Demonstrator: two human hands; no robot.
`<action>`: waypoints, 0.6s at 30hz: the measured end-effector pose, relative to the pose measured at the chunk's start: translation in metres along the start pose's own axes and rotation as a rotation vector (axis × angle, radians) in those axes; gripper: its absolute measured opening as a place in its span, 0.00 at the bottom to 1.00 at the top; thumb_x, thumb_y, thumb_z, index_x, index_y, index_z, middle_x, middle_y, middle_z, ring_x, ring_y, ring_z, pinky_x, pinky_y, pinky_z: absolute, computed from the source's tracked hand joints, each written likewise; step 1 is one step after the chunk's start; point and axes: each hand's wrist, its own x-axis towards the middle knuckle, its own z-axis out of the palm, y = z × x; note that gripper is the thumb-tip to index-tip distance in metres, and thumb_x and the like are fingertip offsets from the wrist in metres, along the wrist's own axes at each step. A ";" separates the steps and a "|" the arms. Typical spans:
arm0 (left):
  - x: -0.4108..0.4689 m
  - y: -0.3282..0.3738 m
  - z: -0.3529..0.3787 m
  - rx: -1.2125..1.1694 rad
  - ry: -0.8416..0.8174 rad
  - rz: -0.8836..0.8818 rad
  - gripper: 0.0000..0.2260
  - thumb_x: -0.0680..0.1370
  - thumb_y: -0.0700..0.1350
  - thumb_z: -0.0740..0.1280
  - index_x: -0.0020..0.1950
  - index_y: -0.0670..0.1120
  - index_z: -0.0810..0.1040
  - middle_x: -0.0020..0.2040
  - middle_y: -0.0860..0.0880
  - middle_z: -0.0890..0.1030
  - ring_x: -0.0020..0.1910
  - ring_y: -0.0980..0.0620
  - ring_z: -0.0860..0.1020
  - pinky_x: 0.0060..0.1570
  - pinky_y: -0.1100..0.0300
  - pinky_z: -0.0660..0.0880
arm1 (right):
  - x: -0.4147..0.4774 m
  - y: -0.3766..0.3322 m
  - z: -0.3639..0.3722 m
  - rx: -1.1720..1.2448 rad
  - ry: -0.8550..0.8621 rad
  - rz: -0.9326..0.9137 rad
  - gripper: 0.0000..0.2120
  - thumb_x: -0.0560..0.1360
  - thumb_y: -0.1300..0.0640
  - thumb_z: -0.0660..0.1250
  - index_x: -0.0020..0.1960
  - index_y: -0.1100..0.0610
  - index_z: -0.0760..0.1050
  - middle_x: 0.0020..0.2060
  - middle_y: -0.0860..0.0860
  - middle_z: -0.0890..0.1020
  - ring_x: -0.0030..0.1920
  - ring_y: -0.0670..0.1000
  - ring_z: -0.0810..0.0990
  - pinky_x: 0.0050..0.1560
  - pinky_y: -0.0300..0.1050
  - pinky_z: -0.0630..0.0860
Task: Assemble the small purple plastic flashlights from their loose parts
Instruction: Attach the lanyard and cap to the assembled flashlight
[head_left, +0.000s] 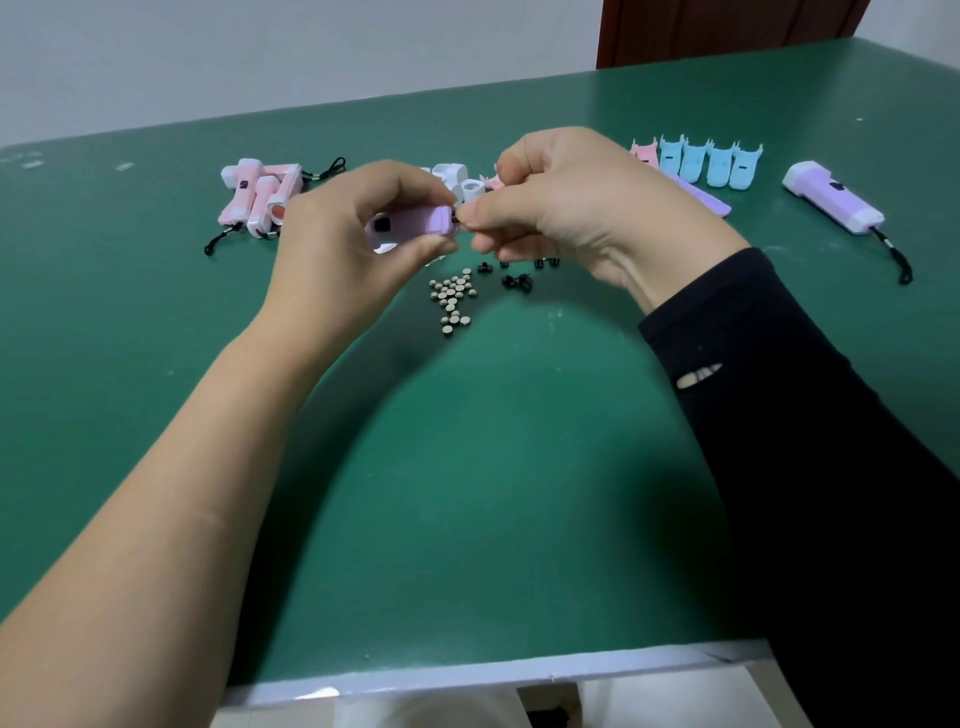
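At the far left of the green table (467, 467), a pile of pink flashlights (260, 200) is lying with black cords trailing. Just right of it, above the table, the left hand (343, 234) is gripping a purple flashlight body (410, 221), fingers curled round it. Button cells (453, 297) are sitting clustered nearer, below the hands. The right hand (561, 202) is pinching a small dark part (456, 218) against the body's right end; what the part is cannot be told. Farther right, blue shells (711, 163) are lying in a row, and a finished purple flashlight (831, 205) is resting at the far right.
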 end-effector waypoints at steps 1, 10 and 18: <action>0.000 0.000 0.000 0.013 0.002 0.006 0.08 0.73 0.40 0.73 0.52 0.43 0.82 0.46 0.58 0.80 0.45 0.68 0.76 0.49 0.74 0.69 | 0.000 0.000 0.001 -0.009 0.004 -0.002 0.16 0.70 0.66 0.73 0.39 0.55 0.66 0.25 0.49 0.80 0.30 0.47 0.82 0.34 0.39 0.77; 0.001 0.001 -0.002 0.097 -0.014 0.003 0.10 0.74 0.41 0.73 0.54 0.45 0.82 0.48 0.57 0.80 0.48 0.55 0.78 0.49 0.74 0.69 | 0.001 0.002 0.009 -0.079 0.099 -0.020 0.17 0.68 0.66 0.73 0.38 0.54 0.65 0.24 0.49 0.76 0.25 0.45 0.78 0.31 0.40 0.75; 0.001 0.002 -0.001 0.062 0.013 -0.034 0.11 0.73 0.42 0.74 0.55 0.44 0.82 0.49 0.56 0.81 0.48 0.58 0.77 0.50 0.76 0.68 | 0.002 0.001 0.011 -0.099 0.178 -0.041 0.16 0.68 0.68 0.69 0.35 0.54 0.64 0.28 0.52 0.73 0.23 0.45 0.76 0.30 0.40 0.72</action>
